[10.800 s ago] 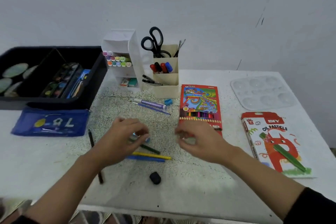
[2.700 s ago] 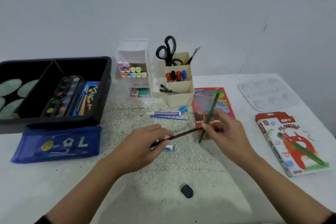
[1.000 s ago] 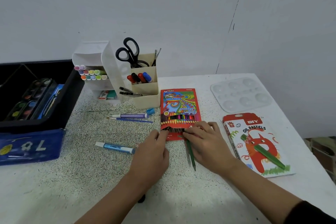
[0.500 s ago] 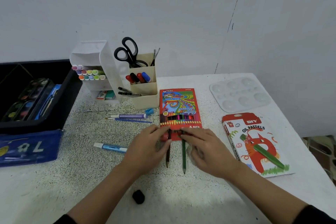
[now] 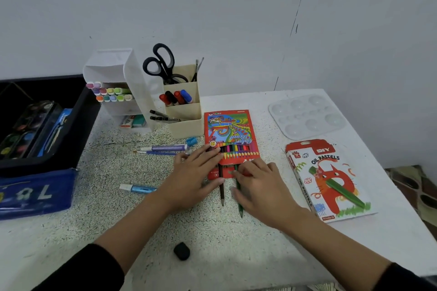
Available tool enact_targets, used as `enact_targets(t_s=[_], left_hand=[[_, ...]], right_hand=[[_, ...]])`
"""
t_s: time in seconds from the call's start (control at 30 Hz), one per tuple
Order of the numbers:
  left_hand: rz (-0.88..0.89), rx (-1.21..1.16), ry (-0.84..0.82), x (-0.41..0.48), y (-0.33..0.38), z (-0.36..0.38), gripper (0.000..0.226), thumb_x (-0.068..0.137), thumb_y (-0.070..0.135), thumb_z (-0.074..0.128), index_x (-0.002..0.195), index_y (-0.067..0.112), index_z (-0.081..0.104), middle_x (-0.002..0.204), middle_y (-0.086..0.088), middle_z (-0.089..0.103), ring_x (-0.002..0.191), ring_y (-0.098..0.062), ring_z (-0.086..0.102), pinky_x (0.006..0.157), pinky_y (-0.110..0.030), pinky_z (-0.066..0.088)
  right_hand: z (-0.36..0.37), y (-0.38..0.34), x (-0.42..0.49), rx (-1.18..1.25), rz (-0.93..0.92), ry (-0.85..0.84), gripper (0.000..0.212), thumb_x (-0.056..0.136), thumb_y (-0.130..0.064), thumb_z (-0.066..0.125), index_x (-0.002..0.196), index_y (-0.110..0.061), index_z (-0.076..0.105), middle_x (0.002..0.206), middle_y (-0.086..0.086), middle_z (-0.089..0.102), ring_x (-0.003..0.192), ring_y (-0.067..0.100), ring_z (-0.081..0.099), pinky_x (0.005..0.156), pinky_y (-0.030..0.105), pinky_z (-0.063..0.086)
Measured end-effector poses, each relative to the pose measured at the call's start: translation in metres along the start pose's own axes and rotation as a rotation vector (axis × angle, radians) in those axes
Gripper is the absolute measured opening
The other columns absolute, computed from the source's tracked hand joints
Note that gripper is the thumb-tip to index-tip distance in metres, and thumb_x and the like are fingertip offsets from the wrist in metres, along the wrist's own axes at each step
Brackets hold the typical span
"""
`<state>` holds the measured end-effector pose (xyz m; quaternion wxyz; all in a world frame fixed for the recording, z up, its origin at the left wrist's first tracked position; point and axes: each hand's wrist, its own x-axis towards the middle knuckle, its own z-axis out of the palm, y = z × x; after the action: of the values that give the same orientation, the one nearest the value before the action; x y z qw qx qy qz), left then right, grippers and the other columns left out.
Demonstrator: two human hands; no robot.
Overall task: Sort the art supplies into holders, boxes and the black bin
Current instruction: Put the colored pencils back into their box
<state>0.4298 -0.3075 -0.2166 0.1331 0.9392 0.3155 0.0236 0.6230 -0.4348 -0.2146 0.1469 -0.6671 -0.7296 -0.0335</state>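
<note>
If the pencil box (image 5: 228, 130) slides: the brown pencil (image 5: 221, 191) and green pencil (image 5: 240, 208), both only partly inside its open near end, may jam or crumple the flap; a crooked push would do it.
Black bin (image 5: 78, 149): far left; holds a paint set (image 5: 23, 130) and a blue pack (image 5: 53, 132).
White holder (image 5: 132, 82): pastel markers (image 5: 111, 94) on the upper tiers, erasers (image 5: 133, 121) at the bottom.
Cream holder (image 5: 186, 125): scissors (image 5: 163, 64) at the back, markers (image 5: 176, 98) in the middle, black pens (image 5: 163, 116) in front.
Left hand (image 5: 196, 179): flat, straight fingers pressing the pencil box's left edge.
Right hand (image 5: 260, 186): laid over the green pencil; whether it pinches or only pushes, I cannot tell.
Oil pastels box (image 5: 326, 177): right side; a green crayon (image 5: 338, 186) lies on top, not inside.
</note>
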Motion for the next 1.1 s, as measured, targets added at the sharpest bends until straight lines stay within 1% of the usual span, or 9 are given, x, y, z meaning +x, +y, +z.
enact_targets(t_s=[0.13, 0.23, 0.43, 0.57, 0.63, 0.7, 0.8, 0.93, 1.1], left_hand=[[0.077, -0.009, -0.124, -0.005, 0.002, -0.011, 0.098, 0.082, 0.091, 0.03, 0.159, 0.041, -0.004, 0.165, 0.024, -0.016, 0.149, 0.003, -0.022, 0.121, -0.056, -0.006], [0.124, 0.092, -0.19, -0.006, 0.002, -0.014, 0.118, 0.072, 0.098, 0.038, 0.16, 0.034, -0.01, 0.163, 0.023, -0.024, 0.148, 0.0, -0.028, 0.117, -0.054, -0.011], [0.131, 0.069, -0.132, -0.004, -0.002, -0.009, 0.111, 0.076, 0.094, 0.039, 0.16, 0.036, -0.003, 0.165, 0.023, -0.013, 0.15, 0.0, -0.017, 0.119, -0.055, -0.003], [0.105, 0.054, -0.057, -0.002, -0.005, -0.007, 0.102, 0.081, 0.091, 0.035, 0.16, 0.036, 0.005, 0.167, 0.018, -0.003, 0.151, -0.001, -0.007, 0.121, -0.058, 0.005], [0.085, 0.028, -0.006, 0.002, -0.007, -0.007, 0.099, 0.082, 0.089, 0.034, 0.161, 0.036, 0.007, 0.168, 0.016, -0.007, 0.151, -0.002, -0.014, 0.121, -0.055, 0.001], [0.039, -0.004, -0.025, 0.007, -0.007, -0.008, 0.102, 0.081, 0.09, 0.034, 0.161, 0.036, 0.001, 0.167, 0.017, -0.015, 0.149, 0.0, -0.023, 0.119, -0.051, -0.005], [-0.009, 0.012, -0.118, 0.015, -0.007, -0.012, 0.105, 0.077, 0.091, 0.028, 0.16, 0.036, -0.006, 0.166, 0.016, -0.019, 0.148, 0.0, -0.02, 0.121, -0.053, -0.005], [-0.022, 0.017, -0.109, 0.019, -0.007, -0.016, 0.106, 0.076, 0.088, 0.033, 0.161, 0.032, 0.004, 0.169, 0.011, 0.003, 0.154, -0.009, 0.002, 0.123, -0.051, 0.002], [-0.034, -0.014, -0.047, 0.023, -0.01, -0.014, 0.105, 0.074, 0.088, 0.037, 0.16, 0.031, 0.015, 0.163, 0.009, 0.022, 0.15, -0.01, 0.016, 0.121, -0.049, 0.002]], right_hand=[[-0.016, 0.011, -0.011, 0.196, -0.092, -0.152, 0.069, 0.087, -0.077, 0.05, 0.137, -0.03, 0.057, 0.136, -0.016, 0.048, 0.13, 0.006, 0.04, 0.101, 0.034, 0.039], [-0.021, 0.02, -0.016, 0.17, -0.15, -0.26, 0.087, 0.076, -0.088, 0.051, 0.142, -0.031, 0.052, 0.153, -0.014, 0.038, 0.142, 0.005, 0.029, 0.112, 0.031, 0.027], [-0.012, 0.024, -0.013, 0.113, -0.285, -0.156, 0.065, 0.086, -0.073, 0.058, 0.122, -0.02, 0.069, 0.143, 0.008, 0.055, 0.13, 0.023, 0.053, 0.1, 0.042, 0.051], [-0.015, 0.03, -0.013, 0.14, -0.271, -0.259, 0.076, 0.08, -0.082, 0.054, 0.131, -0.027, 0.063, 0.153, 0.004, 0.045, 0.139, 0.02, 0.043, 0.112, 0.036, 0.038], [-0.017, 0.033, -0.008, 0.141, -0.286, -0.288, 0.073, 0.08, -0.081, 0.054, 0.131, -0.029, 0.063, 0.154, 0.001, 0.042, 0.141, 0.017, 0.039, 0.112, 0.035, 0.035], [-0.017, 0.034, -0.005, 0.085, -0.331, -0.233, 0.065, 0.083, -0.077, 0.055, 0.124, -0.027, 0.066, 0.148, 0.002, 0.049, 0.136, 0.018, 0.044, 0.107, 0.038, 0.04], [-0.012, 0.033, -0.004, 0.001, -0.364, -0.121, 0.058, 0.087, -0.074, 0.052, 0.117, -0.027, 0.069, 0.138, 0.001, 0.059, 0.129, 0.019, 0.049, 0.103, 0.045, 0.041], [-0.005, 0.04, 0.003, -0.028, -0.357, 0.063, 0.046, 0.091, -0.064, 0.059, 0.112, -0.026, 0.071, 0.125, -0.002, 0.063, 0.128, 0.023, 0.051, 0.103, 0.051, 0.037], [0.006, 0.046, 0.021, 0.117, -0.115, 0.039, 0.067, 0.087, -0.072, 0.056, 0.136, -0.028, 0.054, 0.147, 0.004, 0.042, 0.14, 0.025, 0.036, 0.115, 0.051, 0.031]])
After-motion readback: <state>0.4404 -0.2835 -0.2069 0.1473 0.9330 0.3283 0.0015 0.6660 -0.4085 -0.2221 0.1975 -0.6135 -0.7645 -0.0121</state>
